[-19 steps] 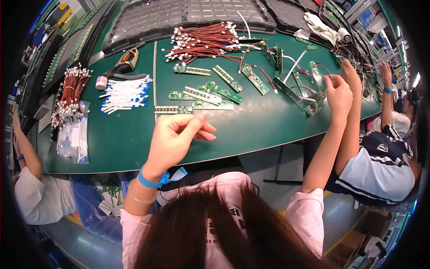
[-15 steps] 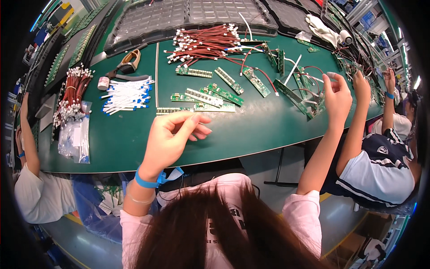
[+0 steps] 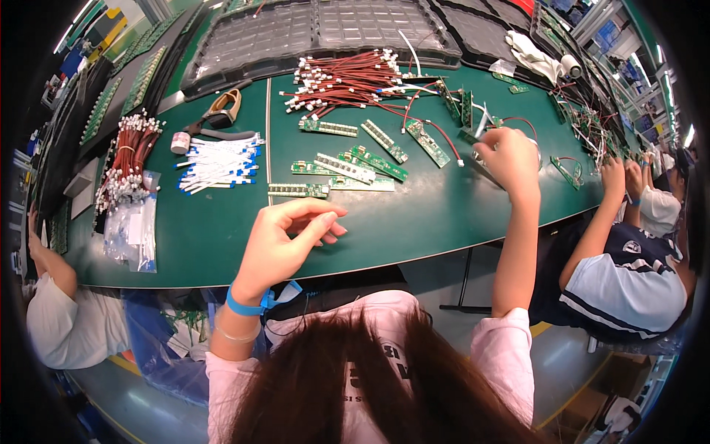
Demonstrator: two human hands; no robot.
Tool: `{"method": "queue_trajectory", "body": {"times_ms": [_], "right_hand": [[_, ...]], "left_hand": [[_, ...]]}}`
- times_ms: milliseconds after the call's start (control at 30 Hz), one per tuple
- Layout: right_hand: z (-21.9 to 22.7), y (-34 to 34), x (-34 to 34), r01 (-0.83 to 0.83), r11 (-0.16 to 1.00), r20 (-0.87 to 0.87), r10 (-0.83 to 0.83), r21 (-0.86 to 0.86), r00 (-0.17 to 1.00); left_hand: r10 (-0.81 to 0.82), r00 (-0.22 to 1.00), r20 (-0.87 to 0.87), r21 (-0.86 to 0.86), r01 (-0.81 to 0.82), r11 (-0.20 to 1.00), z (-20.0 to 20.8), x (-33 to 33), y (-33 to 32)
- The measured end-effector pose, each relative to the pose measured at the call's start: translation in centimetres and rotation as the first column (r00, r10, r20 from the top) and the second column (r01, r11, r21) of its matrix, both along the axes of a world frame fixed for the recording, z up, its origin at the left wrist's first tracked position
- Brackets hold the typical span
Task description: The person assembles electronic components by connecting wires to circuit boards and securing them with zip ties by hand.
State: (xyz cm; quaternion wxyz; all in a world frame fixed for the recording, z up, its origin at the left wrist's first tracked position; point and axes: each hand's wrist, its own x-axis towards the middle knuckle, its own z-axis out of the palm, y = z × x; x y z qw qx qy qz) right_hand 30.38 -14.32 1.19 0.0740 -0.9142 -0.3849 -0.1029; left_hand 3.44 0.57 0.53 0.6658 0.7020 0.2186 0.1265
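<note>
My left hand [image 3: 290,235] hovers above the near part of the green table, its fingers loosely curled with nothing seen between them. Just beyond it lie several narrow green circuit boards [image 3: 362,184], some overlapping. My right hand [image 3: 512,164] reaches over the table to the right, fingers bent down and closed on a circuit board [image 3: 484,167] with its fingertips partly hidden. Upright boards [image 3: 466,109] with red and white wires stand just beyond that hand. Another circuit board [image 3: 568,173] with a red wire lies to its right.
Red-brown wire leads [image 3: 344,80] are heaped at the back, near black plastic trays [image 3: 384,26]. To the left lie white-and-blue strips [image 3: 220,163], a bundled set of leads [image 3: 132,152], a small jar [image 3: 180,143] and pliers [image 3: 222,115]. Co-workers' hands [image 3: 612,177] are at the right.
My right hand has come down and left from a raised position onto the boards. A wired board now lies farther right. My left hand stays nearly still; co-workers' hands at right have lowered.
</note>
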Motion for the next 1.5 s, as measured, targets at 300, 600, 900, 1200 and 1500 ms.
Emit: {"method": "queue_trajectory", "body": {"times_ms": [300,600,900,1200,1500], "right_hand": [[3.4,-1.6,-6.3,-0.452,0.619,0.306,0.333,0.642,0.892],[0.1,-0.2,-12.0,-0.599,0.611,-0.053,0.722,0.518,0.69],[-1.0,3.7,-9.5,0.411,0.516,-0.575,0.818,0.752,0.025],[-0.8,3.0,-10.0,0.423,0.449,-0.359,0.891,0.787,-0.277],[-0.3,3.4,-11.9,0.285,0.562,-0.569,0.82,0.777,-0.066]], "left_hand": [[-0.017,0.997,0.07,-0.121,0.026,0.992,-0.2,0.1,-0.8],[0.061,0.986,0.154,-0.23,-0.025,0.973,-1.4,1.4,-3.3],[0.027,0.99,0.142,0.311,-0.07,0.948,-2.1,1.9,-3.7],[0.154,0.973,0.169,0.928,-0.21,0.308,-1.7,-0.2,1.8],[0.047,0.999,0.0,0.998,-0.003,0.065,-4.0,0.5,3.3]]}}
